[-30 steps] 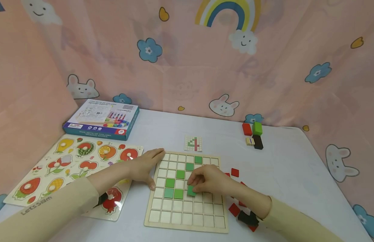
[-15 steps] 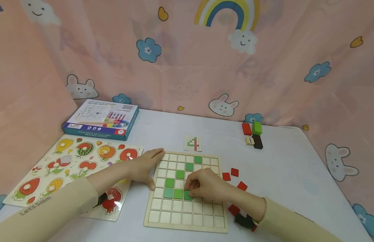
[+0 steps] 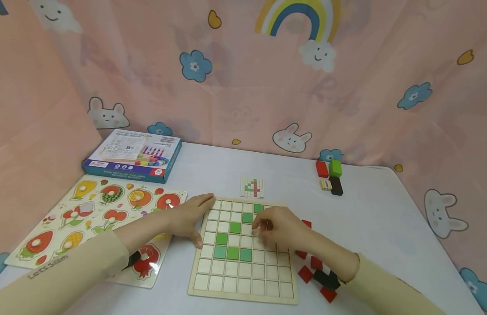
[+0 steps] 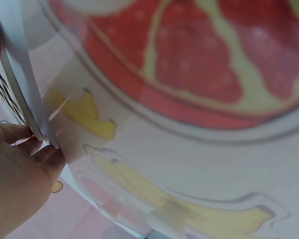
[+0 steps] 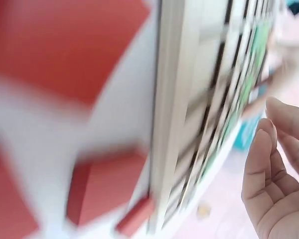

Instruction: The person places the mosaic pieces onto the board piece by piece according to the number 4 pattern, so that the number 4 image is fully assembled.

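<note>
A wooden grid board [image 3: 216, 292] lies on the table with several green square tiles set in its cells. One green tile [image 3: 245, 254] sits in a row with two others. My left hand [image 3: 187, 218] rests at the board's upper left edge, fingertips and thumb touching the rim; the left wrist view shows the fingertips against that edge. Over the right half of the board hovers my right hand [image 3: 280, 227]. Its fingers are bent loosely with nothing between them, and the right wrist view shows thumb and fingertips near each other. Several red tiles [image 3: 305, 274] lie right of the board.
Behind the board is a small pattern card [image 3: 252, 187]. A fruit puzzle board [image 3: 121, 205] lies left, below a flat box [image 3: 131, 155]. Coloured blocks [image 3: 335, 168] stand at the back right. Dark wristbands [image 3: 326, 278] show near both cuffs.
My right hand set a green tile into a cell of the board, let it go, and moved up and to the right. The left hand stays at the board's edge.
</note>
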A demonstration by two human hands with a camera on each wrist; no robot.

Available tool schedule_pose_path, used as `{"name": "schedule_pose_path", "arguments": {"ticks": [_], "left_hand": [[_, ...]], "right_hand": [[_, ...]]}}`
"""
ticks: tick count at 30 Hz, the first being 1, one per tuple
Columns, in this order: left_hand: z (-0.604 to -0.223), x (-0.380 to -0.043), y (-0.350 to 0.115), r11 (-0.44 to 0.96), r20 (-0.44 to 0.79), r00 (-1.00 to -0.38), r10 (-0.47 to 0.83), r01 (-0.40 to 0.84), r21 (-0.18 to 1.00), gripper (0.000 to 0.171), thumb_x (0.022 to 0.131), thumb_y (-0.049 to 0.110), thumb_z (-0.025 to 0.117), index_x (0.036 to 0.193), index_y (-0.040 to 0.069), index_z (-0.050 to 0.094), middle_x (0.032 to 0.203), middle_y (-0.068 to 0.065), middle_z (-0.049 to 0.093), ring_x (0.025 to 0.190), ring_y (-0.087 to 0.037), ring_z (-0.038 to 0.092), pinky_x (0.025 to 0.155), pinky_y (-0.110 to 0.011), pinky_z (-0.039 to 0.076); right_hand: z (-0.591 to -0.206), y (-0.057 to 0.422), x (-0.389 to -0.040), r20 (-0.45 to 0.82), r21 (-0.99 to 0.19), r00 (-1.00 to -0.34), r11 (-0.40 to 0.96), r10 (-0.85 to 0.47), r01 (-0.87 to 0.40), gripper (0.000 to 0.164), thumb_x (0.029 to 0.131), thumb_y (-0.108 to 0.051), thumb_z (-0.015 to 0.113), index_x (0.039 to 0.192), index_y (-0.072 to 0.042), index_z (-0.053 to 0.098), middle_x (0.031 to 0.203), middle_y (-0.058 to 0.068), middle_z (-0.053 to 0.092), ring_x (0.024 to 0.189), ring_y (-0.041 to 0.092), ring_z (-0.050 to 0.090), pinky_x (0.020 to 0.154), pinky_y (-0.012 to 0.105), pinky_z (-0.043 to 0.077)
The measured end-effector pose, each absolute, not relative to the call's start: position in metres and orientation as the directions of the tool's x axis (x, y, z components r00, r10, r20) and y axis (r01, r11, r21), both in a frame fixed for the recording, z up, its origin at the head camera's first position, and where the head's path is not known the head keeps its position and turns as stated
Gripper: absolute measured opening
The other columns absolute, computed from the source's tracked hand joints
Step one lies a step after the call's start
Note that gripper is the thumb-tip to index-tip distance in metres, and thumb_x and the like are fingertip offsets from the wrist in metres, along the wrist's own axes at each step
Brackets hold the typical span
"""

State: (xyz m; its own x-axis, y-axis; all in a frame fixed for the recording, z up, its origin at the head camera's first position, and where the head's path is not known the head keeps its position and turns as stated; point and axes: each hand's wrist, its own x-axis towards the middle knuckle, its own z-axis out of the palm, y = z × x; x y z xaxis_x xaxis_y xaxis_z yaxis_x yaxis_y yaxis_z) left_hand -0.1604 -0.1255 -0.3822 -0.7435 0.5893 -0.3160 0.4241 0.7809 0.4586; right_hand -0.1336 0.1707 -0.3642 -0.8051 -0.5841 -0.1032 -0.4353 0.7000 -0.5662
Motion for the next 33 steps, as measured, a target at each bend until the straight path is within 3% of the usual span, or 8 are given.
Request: {"name": "schedule_pose_path", "arguments": {"ticks": [4,10,17,22,33], "left_hand": [[-0.381,-0.160,-0.125,0.779,-0.314,-0.742,0.593,0.431,0.455,0.121,0.068,0.040,0.088,0.158,0.002,0.016,0.167,-0.019,0.011,0.155,-0.041,0.011,0.124,-0.056,0.025],[-0.381,-0.160,-0.124,0.779,-0.318,-0.739,0.594,0.429,0.458,0.122,0.068,0.040,0.088,0.158,0.003,0.016,0.167,-0.019,0.010,0.155,-0.040,0.011,0.124,-0.056,0.024],[-0.381,-0.161,-0.124,0.783,-0.321,-0.742,0.588,0.423,0.456,0.121,0.068,0.039,0.089,0.158,0.004,0.016,0.167,-0.017,0.010,0.155,-0.039,0.010,0.124,-0.055,0.024],[-0.379,-0.159,-0.123,0.782,-0.322,-0.741,0.589,0.424,0.456,0.121,0.068,0.039,0.089,0.158,0.003,0.016,0.167,-0.018,0.010,0.155,-0.040,0.010,0.124,-0.055,0.024],[-0.380,-0.159,-0.124,0.790,-0.327,-0.745,0.581,0.420,0.446,0.121,0.068,0.039,0.088,0.158,0.004,0.016,0.167,-0.017,0.010,0.155,-0.039,0.010,0.125,-0.055,0.024]], "right_hand": [[-0.358,0.203,-0.153,-0.105,-0.561,-0.819,0.714,-0.564,-0.419,0.017,0.086,-0.011,0.073,0.103,-0.013,0.074,0.088,-0.003,0.067,0.081,0.010,0.058,0.067,0.019,0.051],[-0.357,0.258,-0.179,-0.274,-0.552,-0.788,0.761,-0.552,-0.340,0.028,0.086,-0.012,0.071,0.114,-0.015,0.068,0.107,0.004,0.068,0.098,0.019,0.061,0.078,0.027,0.054],[-0.364,0.293,-0.192,-0.367,-0.579,-0.722,0.752,-0.586,-0.316,0.033,0.079,-0.002,0.074,0.105,-0.023,0.072,0.102,0.001,0.066,0.096,0.020,0.057,0.081,0.028,0.052],[-0.368,0.296,-0.192,-0.404,-0.572,-0.727,0.774,-0.555,-0.273,0.033,0.076,-0.001,0.077,0.098,-0.026,0.075,0.103,0.002,0.063,0.098,0.021,0.052,0.084,0.032,0.049],[-0.379,0.300,-0.193,-0.341,-0.571,-0.760,0.764,-0.553,-0.300,0.021,0.078,-0.013,0.081,0.094,-0.023,0.070,0.092,0.001,0.061,0.087,0.018,0.053,0.072,0.023,0.050]]}}
